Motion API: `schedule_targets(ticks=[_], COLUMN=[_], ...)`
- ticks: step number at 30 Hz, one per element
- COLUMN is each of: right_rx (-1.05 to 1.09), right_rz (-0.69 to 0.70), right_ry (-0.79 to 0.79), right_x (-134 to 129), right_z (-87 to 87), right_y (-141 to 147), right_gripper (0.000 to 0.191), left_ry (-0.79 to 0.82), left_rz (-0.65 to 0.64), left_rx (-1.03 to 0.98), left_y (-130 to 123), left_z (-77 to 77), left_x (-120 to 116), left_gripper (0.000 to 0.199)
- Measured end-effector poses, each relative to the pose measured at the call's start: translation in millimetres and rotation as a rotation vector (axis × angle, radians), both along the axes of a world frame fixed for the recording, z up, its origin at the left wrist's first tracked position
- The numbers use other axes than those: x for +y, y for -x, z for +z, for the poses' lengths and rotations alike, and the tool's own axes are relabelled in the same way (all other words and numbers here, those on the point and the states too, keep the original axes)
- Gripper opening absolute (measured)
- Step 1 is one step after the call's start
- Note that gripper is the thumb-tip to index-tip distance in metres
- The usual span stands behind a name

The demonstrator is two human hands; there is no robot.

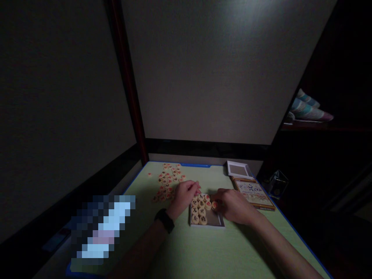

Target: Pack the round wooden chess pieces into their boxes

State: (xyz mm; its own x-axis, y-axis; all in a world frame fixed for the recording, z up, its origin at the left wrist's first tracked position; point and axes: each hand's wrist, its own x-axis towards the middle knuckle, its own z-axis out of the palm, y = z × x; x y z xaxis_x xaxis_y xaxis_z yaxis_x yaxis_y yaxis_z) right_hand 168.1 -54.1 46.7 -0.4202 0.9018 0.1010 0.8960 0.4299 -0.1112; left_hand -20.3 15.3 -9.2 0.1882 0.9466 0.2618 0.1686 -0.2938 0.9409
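Observation:
An open shallow box (215, 220) lies on the table in front of me, partly filled with rows of round wooden Chinese chess pieces (201, 211) marked in black and red. My right hand (234, 204) is over the box's right side, its fingers closed on a red-marked Chinese chess piece (214, 205). At the far left corner of the box is my left hand (187, 192), with a dark watch on the wrist. Its fingers are pressed together, and whatever may be between them is hidden. Many loose Chinese chess pieces (167, 180) are scattered beyond it.
The green table (174, 248) has a blue edge and stands against a wall panel. Along its right side lie a printed Chinese chess box lid (252, 192) and a white-rimmed tray (239, 169). A blurred-out bright object (107, 228) is at the left edge.

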Motion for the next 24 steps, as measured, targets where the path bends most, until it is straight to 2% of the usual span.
schedule_targets(ticks=[9,15,20,24], right_rx=[-0.023,-0.074,-0.105,-0.104], right_rz=[-0.030,-0.043,-0.036,-0.033], right_ry=[0.007,-0.028,-0.074,-0.056], right_x=[0,0,0,0], right_z=[-5.0,-11.8,-16.7,-18.6], right_y=[3,6,8,10], right_gripper=[0.018,0.013,0.016,0.015], left_ry=[0.051,0.055,0.079,0.070], left_rz=[-0.023,-0.023,-0.029,-0.029], left_rx=[-0.071,-0.064,-0.057,-0.059], left_y=[-2,-2,-2,-3], left_z=[4.9,5.3,5.2,4.5], left_x=[-4,-4,-5,-5], left_gripper=[0.034,0.035,0.036,0.036])
